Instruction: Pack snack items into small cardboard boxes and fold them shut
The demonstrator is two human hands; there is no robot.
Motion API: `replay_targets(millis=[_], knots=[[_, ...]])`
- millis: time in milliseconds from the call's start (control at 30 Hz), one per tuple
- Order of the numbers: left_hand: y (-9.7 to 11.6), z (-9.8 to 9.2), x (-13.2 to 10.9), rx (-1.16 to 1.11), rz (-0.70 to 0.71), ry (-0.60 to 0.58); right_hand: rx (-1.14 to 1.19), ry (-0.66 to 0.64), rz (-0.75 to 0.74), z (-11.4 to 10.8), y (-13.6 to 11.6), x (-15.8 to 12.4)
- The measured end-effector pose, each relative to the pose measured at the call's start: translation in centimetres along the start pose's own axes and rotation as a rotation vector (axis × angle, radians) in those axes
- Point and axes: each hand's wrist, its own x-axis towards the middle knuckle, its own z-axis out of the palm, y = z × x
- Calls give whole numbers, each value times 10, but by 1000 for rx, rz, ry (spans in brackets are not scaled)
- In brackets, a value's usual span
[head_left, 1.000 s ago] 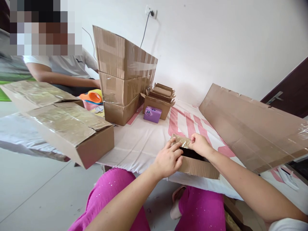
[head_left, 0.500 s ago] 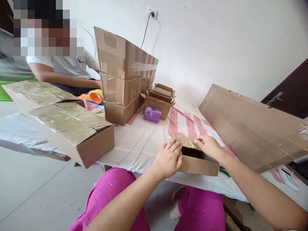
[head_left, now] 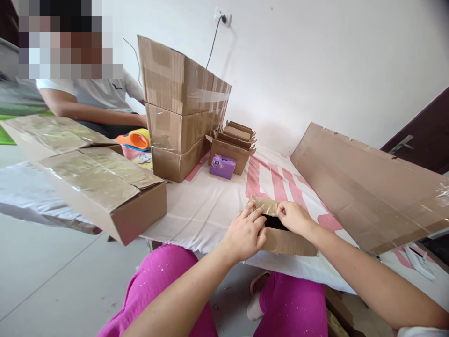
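A small cardboard box [head_left: 291, 244] sits near the front edge of the bed-like surface, with a dark gap along its top. Shiny clear tape [head_left: 268, 207] covers its far flap. My left hand [head_left: 245, 230] rests over the left end of the box, its fingers stretched out and touching the taped flap. At the right part of that flap, my right hand [head_left: 293, 217] is closed in a pinch on its edge. What lies inside the box is too dark to make out.
Taped boxes [head_left: 105, 173] extend at the left, behind them a tall stack of cartons [head_left: 168, 126]. A purple packet [head_left: 222, 167] leans on open small boxes [head_left: 234, 150]. A large cardboard sheet [head_left: 365, 182] stands right. Another person [head_left: 94, 103] sits far left, near an orange tape dispenser [head_left: 131, 139].
My right hand has slid a little to the left along the taped flap, covering more of the box's opening. My left hand has stayed in place on the box.
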Motion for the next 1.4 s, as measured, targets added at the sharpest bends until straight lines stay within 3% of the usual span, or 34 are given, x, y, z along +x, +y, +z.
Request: replay_targets(millis=[133, 433, 600, 733, 867, 967, 1133, 1400], knots=[[-1, 0, 0, 27, 38, 31, -12, 101, -78, 2, -9, -6], [-1, 4, 0, 28, 33, 53, 299, 3, -121, 4, 7, -9], [-1, 1, -1, -15, -34, 14, 262, -8, -214, 7, 14, -8], [3, -14, 5, -54, -109, -83, 192, 6, -247, 8, 18, -10], [9, -34, 26, 7, -203, -170, 57, 57, -243, 5, 20, -18], [10, -40, 53, 108, -153, -227, 46, 116, -252, 5, 22, -25], [13, -27, 99, 157, 89, -418, 76, 180, -193, 9, 26, -30], [16, -7, 118, 139, 65, -532, 193, 216, -168, 14, 39, -30]])
